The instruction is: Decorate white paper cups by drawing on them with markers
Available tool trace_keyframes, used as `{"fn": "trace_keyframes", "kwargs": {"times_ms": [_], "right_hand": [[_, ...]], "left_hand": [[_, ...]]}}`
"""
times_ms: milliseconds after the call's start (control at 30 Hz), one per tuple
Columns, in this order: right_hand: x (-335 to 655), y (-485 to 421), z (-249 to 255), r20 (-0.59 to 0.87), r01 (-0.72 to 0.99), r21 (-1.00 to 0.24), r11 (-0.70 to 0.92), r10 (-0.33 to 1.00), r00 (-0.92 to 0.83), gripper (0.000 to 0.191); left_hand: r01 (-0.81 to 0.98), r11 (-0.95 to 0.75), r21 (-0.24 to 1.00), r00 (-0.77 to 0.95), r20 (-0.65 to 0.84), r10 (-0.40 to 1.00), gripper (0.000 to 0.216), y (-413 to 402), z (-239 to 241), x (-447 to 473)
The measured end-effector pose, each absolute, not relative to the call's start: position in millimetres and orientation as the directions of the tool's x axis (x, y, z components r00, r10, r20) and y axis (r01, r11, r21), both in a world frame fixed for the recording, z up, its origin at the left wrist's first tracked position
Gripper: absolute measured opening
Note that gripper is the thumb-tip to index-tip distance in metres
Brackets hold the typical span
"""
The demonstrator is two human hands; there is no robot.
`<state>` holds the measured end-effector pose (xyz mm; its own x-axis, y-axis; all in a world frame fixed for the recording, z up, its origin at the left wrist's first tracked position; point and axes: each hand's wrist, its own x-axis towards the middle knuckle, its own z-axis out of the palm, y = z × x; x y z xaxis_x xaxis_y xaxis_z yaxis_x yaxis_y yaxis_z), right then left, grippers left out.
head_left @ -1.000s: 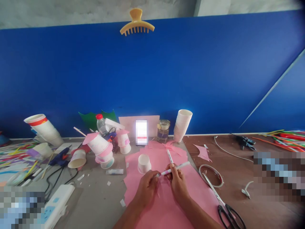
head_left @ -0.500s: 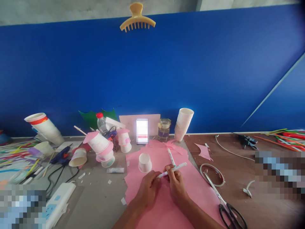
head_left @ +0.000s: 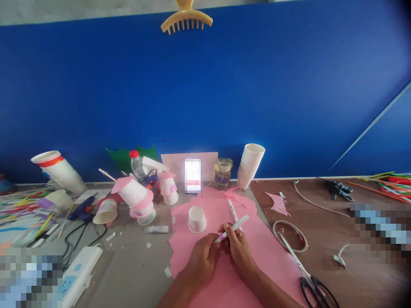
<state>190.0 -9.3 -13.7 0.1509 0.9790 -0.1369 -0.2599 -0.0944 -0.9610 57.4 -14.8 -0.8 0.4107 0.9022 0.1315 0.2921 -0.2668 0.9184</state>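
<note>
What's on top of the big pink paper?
A white cup and white pen rest on the pink paper. The right hand holds another pen; whatever lies beneath it and the left hand is covered.

cup (head_left: 197,219): on paper sheet (head_left: 265,246), by left edge | scissors (head_left: 306,274): at sheet's right edge | cup stack (head_left: 250,167): back edge of desk (head_left: 128,269)

- the pen's (head_left: 236,226) lower tip, hidden at the curled fingers of the left hand (head_left: 202,256); capped or bare, cannot tell;
- the second pen's (head_left: 232,208) lower part, crossed by the first;
- the phone's (head_left: 193,175) screen, near the surface's (head_left: 128,273) far edge; blurred, unreadable;
- whatever lies under blocky blurs at the surface's near-left corner and right side;
- the scissors' (head_left: 307,273) handles, cut off at the bottom;
- the hair clip's (head_left: 186,18) top, cut off above.
</note>
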Motion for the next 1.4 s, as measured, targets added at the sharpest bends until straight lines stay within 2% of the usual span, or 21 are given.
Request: {"fn": "trace_keyframes", "kwargs": {"times_ms": [633, 733, 867, 1000, 1100, 1200, 1233, 1300, 1400], "right_hand": [[184.5, -16.9, -9.4, -0.233, -0.281, -0.942, -0.182, 0.959, 0.161, 0.050], [184.1, -18.2, -4.8, -0.263, -0.286, -0.935, -0.209, 0.951, 0.163, 0.046], [184.7, -22.6, 2.3, -0.284, -0.248, -0.939, -0.239, 0.944, 0.168, 0.045], [182.9, -29.7, 9.3, -0.306, -0.240, -0.937, -0.255, 0.929, 0.207, 0.037], [180.6, -34.6, 13.1, -0.368, -0.223, -0.921, -0.319, 0.899, 0.235, 0.037], [179.4, -38.3, 15.0, -0.411, -0.213, -0.907, -0.363, 0.874, 0.258, 0.038], [179.1, -39.4, 15.1, -0.424, -0.214, -0.902, -0.376, 0.864, 0.270, 0.037], [178.4, -41.5, 14.4, -0.443, -0.217, -0.894, -0.393, 0.851, 0.283, 0.036], [176.3, -44.7, 12.3, -0.445, -0.219, -0.893, -0.394, 0.847, 0.289, 0.037]], "left_hand": [[0.381, -0.323, 0.867, 0.424, 0.147, 0.894, 0.027, -19.7, -7.9, 55.8], [0.391, -0.359, 0.847, 0.391, 0.200, 0.898, 0.029, -22.7, -16.0, 54.0], [0.358, -0.442, 0.822, 0.342, 0.325, 0.882, 0.046, -33.6, -31.1, 55.1], [0.605, -0.436, 0.667, 0.202, 0.401, 0.893, 0.045, -44.7, -40.9, 57.2], [0.645, -0.590, 0.485, 0.311, 0.538, 0.783, 0.045, -41.7, -38.8, 55.8], [0.574, -0.771, 0.274, 0.459, 0.672, 0.581, 0.045, -32.3, -33.2, 52.8], [0.584, -0.784, 0.211, 0.482, 0.687, 0.544, 0.043, -29.8, -32.2, 51.9], [0.668, -0.726, 0.162, 0.408, 0.736, 0.540, 0.035, -27.0, -32.7, 50.6], [0.621, -0.773, 0.127, 0.466, 0.734, 0.494, 0.034, -27.9, -38.0, 49.8]]}}
